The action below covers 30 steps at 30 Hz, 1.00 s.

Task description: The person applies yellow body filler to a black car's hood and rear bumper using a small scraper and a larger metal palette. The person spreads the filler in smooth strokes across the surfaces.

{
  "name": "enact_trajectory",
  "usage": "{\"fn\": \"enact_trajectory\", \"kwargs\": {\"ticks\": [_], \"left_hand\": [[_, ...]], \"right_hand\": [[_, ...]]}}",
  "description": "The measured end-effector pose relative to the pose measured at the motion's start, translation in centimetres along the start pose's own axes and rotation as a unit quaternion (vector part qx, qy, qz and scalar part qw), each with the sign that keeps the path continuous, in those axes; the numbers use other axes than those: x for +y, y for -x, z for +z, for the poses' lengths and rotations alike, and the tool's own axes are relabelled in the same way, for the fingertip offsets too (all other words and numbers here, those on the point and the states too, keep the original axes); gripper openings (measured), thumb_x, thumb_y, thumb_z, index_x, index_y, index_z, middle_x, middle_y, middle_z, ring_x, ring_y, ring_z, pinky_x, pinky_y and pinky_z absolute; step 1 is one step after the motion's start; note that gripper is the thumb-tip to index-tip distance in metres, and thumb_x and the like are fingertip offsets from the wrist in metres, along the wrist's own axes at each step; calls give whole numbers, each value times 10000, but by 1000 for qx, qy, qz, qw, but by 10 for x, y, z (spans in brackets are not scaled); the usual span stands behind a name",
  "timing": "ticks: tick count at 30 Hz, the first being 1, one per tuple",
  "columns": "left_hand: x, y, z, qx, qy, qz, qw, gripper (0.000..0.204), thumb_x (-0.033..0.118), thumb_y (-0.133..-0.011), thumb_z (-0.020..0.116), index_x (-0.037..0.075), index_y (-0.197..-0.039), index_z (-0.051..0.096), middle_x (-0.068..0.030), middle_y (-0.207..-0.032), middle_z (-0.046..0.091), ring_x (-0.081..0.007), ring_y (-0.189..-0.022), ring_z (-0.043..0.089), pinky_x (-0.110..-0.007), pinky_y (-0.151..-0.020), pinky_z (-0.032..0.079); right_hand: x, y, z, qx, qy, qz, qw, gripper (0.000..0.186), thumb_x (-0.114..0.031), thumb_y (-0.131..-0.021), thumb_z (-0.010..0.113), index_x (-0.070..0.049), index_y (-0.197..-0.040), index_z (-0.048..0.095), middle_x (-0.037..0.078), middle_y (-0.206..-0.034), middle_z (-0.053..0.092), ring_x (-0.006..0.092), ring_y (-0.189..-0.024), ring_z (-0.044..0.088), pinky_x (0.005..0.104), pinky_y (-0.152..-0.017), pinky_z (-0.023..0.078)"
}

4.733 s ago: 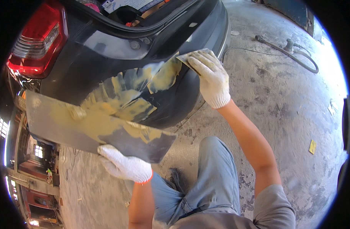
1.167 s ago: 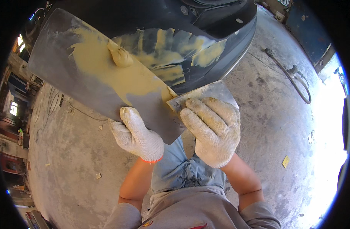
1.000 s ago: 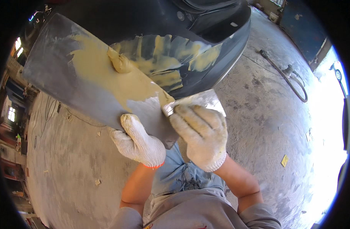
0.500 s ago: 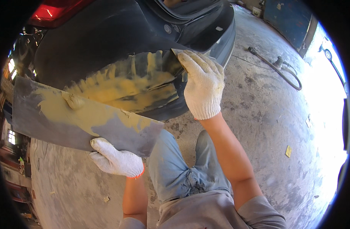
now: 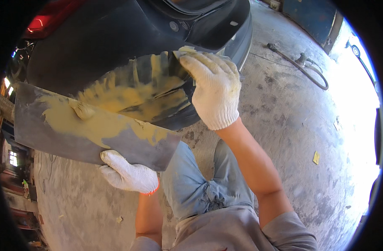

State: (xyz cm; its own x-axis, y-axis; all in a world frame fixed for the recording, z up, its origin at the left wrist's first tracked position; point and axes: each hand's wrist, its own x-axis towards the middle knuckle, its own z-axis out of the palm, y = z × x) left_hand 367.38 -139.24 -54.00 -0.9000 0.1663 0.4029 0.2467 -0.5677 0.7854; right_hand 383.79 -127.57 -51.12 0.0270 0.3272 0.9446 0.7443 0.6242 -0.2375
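My left hand (image 5: 128, 173), in a white knit glove with an orange cuff edge, grips the lower edge of a wide grey mixing board (image 5: 95, 129). Yellow-tan putty is smeared over the board, with a thicker lump (image 5: 82, 109) near its upper edge. My right hand (image 5: 216, 90), also gloved and stained at the fingers, is closed on a thin putty spreader (image 5: 179, 53), mostly hidden under the fingers. It rests at the right end of the puttied patch (image 5: 137, 90) on a dark car bumper (image 5: 95, 46). Streaks of putty run across that patch.
A red tail light (image 5: 41, 23) shows at upper left. A hose with a sander-like tool (image 5: 302, 60) lies on the concrete floor (image 5: 275, 121) to the right. A yellow scrap (image 5: 316, 157) lies nearer. A blue panel (image 5: 310, 19) stands at far right.
The whole view has shifted slightly. My right hand has moved a little left with the spreader, and a yellowish patch now shows above its fingers. The board stays in my left hand.
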Motion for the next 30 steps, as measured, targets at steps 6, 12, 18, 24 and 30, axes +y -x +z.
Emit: {"fn": "enact_trajectory", "kwargs": {"ticks": [6,12,18,24,30], "left_hand": [[1,6,3,-20,-26,8,999,365,253,-1088,703,-21,-890,563,-79,-939,594,-156,-876,555,-338,-809,545],[3,8,6,1,-22,14,1000,372,263,-1087,700,-22,-885,570,-70,-919,586,-155,-869,553,-336,-803,539],[-9,13,2,33,-58,-5,998,373,270,-1081,705,-30,-893,588,-70,-918,589,-163,-866,553,-349,-801,540],[0,15,12,-23,-23,0,999,371,271,-1079,708,-43,-921,590,-86,-954,611,-170,-885,568,-356,-813,548],[-1,17,11,1,-27,-17,999,374,272,-1085,704,-42,-929,574,-90,-961,613,-172,-894,582,-362,-817,558]], "right_hand": [[-12,23,-23,-48,-35,-7,998,280,-50,-860,676,-127,-1100,801,47,-1168,803,274,-1159,736,443,-1025,521],[19,2,-5,38,2,29,999,377,9,-812,682,-144,-1139,790,36,-1170,803,273,-1078,753,455,-936,519],[13,17,3,-9,-1,8,1000,370,-16,-810,691,-138,-1146,786,45,-1158,797,280,-1098,745,445,-984,515],[10,20,-18,-8,-22,29,999,310,-28,-857,714,-110,-1139,813,54,-1185,808,289,-1141,747,436,-1014,537],[26,2,6,16,-19,60,998,331,11,-860,691,-124,-1137,814,59,-1179,808,289,-1112,750,442,-1012,540]]}}
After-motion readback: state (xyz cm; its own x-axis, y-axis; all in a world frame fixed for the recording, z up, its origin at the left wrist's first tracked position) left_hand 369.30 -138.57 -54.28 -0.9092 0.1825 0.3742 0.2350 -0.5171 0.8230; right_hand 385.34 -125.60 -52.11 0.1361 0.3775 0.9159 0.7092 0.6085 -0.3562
